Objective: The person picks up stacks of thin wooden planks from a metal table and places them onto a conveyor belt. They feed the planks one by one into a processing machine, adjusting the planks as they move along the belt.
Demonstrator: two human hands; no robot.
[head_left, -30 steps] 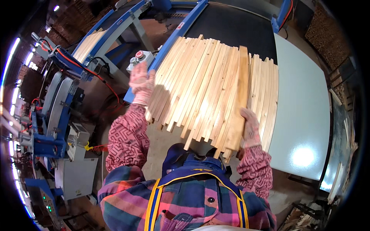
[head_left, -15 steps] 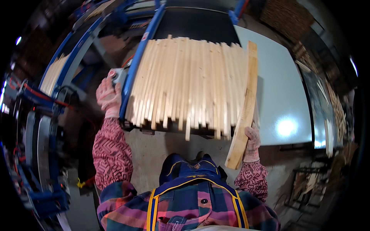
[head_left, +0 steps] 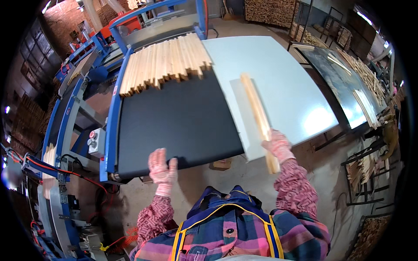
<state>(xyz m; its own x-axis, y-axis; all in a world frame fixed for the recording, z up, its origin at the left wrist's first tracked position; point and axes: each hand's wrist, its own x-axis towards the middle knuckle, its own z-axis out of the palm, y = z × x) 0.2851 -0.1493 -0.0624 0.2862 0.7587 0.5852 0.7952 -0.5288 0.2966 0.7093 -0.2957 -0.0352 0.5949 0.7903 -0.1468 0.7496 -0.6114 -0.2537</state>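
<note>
plank [head_left: 256, 106], long, narrow, pale wood: held in the right hand [head_left: 278, 145], fingers closed round it toward its near end. it slants across the white counter [head_left: 300, 82], far end to the left, near end sticking out past the counter's near edge. a shadow lies along its left side; whether wood and counter touch, cannot tell.

left hand [head_left: 163, 172]: raised at the near edge of the black belt [head_left: 178, 126], fingers straight and close together, thumb well apart from them, grip wide. contact with the belt edge cannot be told from this view. both hands wear pale pink gloves; patterned pink sleeves cover the forearms.

belt: near part is bare black. a row of sticks [head_left: 167, 61] lies side by side on its far part, near ends uneven. the white counter adjoins the belt's right side. a blue rail [head_left: 113, 130] runs along the left side, with a grey box [head_left: 96, 142] bearing a red button fixed just outside it.

right background: a dark table [head_left: 324, 65] beyond the white counter, loose sticks lying on it. left: a second, narrower machine, with more sticks [head_left: 49, 158] on it. below the picture's middle: the person's plaid shirt [head_left: 217, 235] and blue apron with yellow edging.
</note>
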